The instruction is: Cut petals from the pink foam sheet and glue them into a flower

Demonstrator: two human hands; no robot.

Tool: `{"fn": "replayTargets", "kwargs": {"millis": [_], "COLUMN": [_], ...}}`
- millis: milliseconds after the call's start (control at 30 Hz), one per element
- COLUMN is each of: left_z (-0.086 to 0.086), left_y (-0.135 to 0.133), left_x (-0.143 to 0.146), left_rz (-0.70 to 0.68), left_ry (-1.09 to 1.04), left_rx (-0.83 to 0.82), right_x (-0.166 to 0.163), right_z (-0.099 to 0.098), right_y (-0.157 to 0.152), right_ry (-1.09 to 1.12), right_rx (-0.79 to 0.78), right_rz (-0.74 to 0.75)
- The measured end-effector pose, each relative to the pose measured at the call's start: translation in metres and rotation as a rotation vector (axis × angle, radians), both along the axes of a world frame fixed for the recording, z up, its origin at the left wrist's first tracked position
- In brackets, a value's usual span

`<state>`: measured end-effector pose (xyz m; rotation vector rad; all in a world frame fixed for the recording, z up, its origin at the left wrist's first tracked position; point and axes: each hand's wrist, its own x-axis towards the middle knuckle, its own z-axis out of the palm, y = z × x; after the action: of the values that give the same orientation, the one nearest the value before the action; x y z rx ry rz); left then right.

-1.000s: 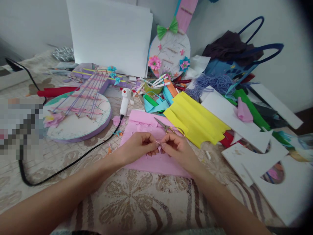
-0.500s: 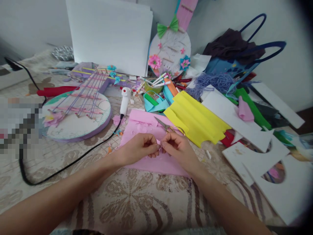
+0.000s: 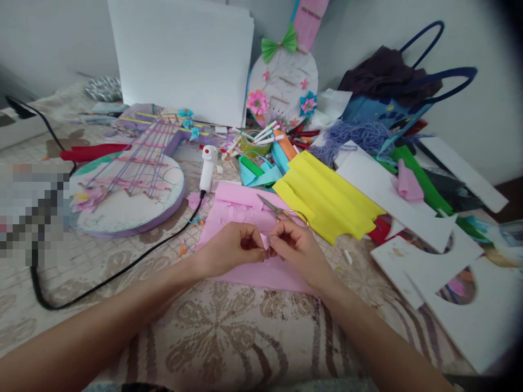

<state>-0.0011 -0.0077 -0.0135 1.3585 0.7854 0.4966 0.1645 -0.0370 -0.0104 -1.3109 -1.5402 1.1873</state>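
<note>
My left hand (image 3: 231, 246) and my right hand (image 3: 300, 249) meet in the middle, fingertips pinched together. Between them is a small pink paper piece (image 3: 266, 240), mostly hidden by the fingers. Both hands are above a sheet of pink crepe paper (image 3: 261, 279), whose far edge is rolled. Small pink scraps lie on that sheet beyond my left hand. Scissors (image 3: 274, 207) with gold-coloured handles rest on the paper just past my right hand, blades pointing to the far left.
A white glue gun (image 3: 208, 169) with a black cord stands left of the sheet. Left lies a stringed paper banjo (image 3: 134, 201); another decorated one (image 3: 284, 87) leans at the back. Yellow crepe paper (image 3: 327, 196), purple yarn (image 3: 355, 139) and cut white boards (image 3: 429, 261) fill the right.
The left fingers have shifted slightly, with the thumb a little lower and the finger loop wider. The right hand stays almost where it was, and the pink piece is still between them.
</note>
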Motion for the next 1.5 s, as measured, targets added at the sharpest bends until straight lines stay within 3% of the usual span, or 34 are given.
{"fn": "replayTargets", "kwargs": {"millis": [200, 667, 833, 1000, 1233, 1500], "left_z": [-0.0003, 0.005, 0.0039, 0.0053, 0.0046, 0.0049], "left_y": [0.0029, 0.0063, 0.0056, 0.0053, 0.0057, 0.0061], "left_x": [-0.0046, -0.0066, -0.0051, -0.0038, -0.0043, -0.0056], "left_rz": [-0.076, 0.118, 0.151, 0.193, 0.179, 0.14], "left_ry": [0.016, 0.032, -0.029, -0.033, -0.033, 0.031], "left_rx": [0.018, 0.114, 0.045, 0.019, -0.027, 0.051], "right_x": [0.0036, -0.0051, -0.0016, 0.0014, 0.0003, -0.0011], "right_z": [-0.0023, 0.0012, -0.0015, -0.0017, -0.0007, -0.0032], "right_y": [0.0023, -0.0037, -0.0019, -0.0005, -0.0005, -0.0022], "right_ry": [-0.012, 0.028, 0.002, 0.04, 0.038, 0.047], "right_rx": [0.031, -0.081, -0.002, -0.052, -0.042, -0.088], "right_rz": [-0.018, 0.089, 0.113, 0.123, 0.069, 0.099]}}
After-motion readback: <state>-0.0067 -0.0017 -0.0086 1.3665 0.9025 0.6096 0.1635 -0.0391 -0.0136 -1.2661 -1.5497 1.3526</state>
